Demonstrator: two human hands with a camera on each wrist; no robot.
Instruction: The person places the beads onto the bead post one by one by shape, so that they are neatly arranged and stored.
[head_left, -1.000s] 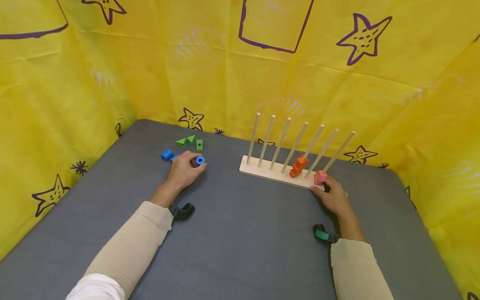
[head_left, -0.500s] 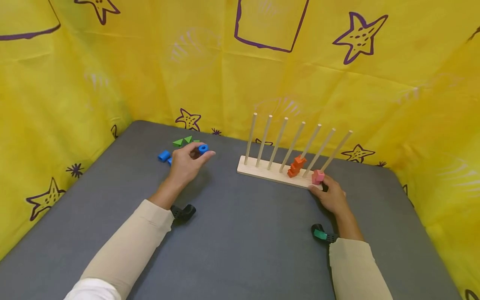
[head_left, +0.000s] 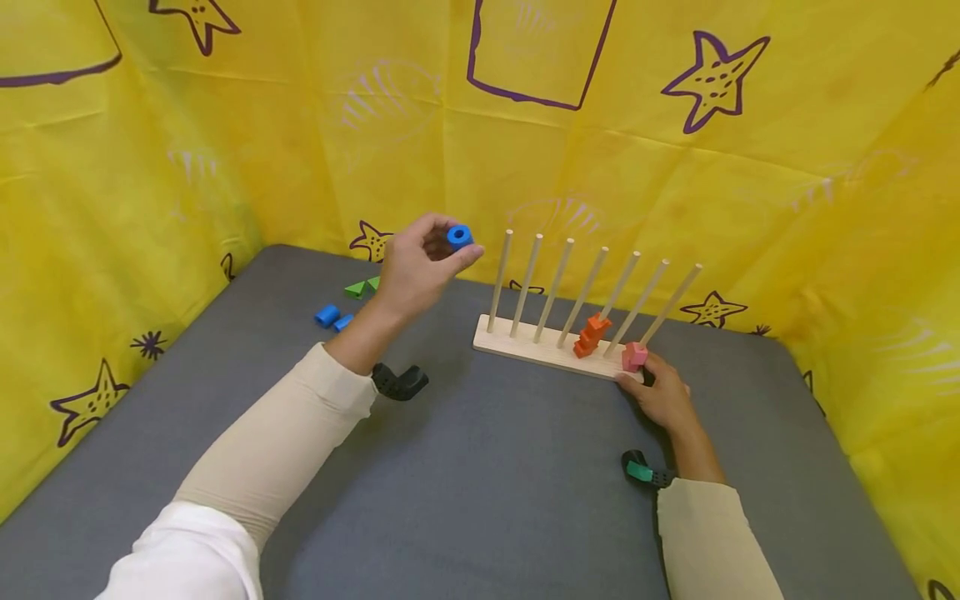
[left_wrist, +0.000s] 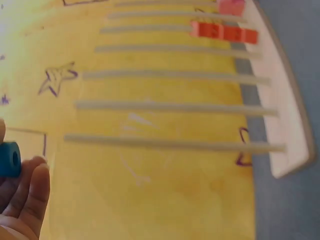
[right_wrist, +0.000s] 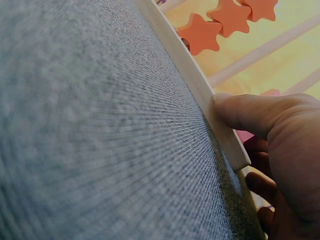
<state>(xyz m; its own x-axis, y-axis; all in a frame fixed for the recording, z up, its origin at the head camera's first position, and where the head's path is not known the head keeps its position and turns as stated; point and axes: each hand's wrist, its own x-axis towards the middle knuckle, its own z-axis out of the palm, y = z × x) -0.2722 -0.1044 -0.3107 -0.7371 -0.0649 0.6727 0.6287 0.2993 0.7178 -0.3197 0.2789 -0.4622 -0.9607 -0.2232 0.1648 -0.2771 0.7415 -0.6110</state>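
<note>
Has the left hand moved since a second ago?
Yes. The left hand, pinching a blue piece, has moved right and up in the head view, closer to the rack.

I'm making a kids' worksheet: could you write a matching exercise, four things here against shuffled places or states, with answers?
1. orange stars
2. pink pieces
3. green pieces
4. left hand

A. pinching a blue piece
B. on the third peg from the right
C. lying on the table
D. on the rightmost peg

Pairs: 1-B; 2-D; 3-C; 4-A
</note>
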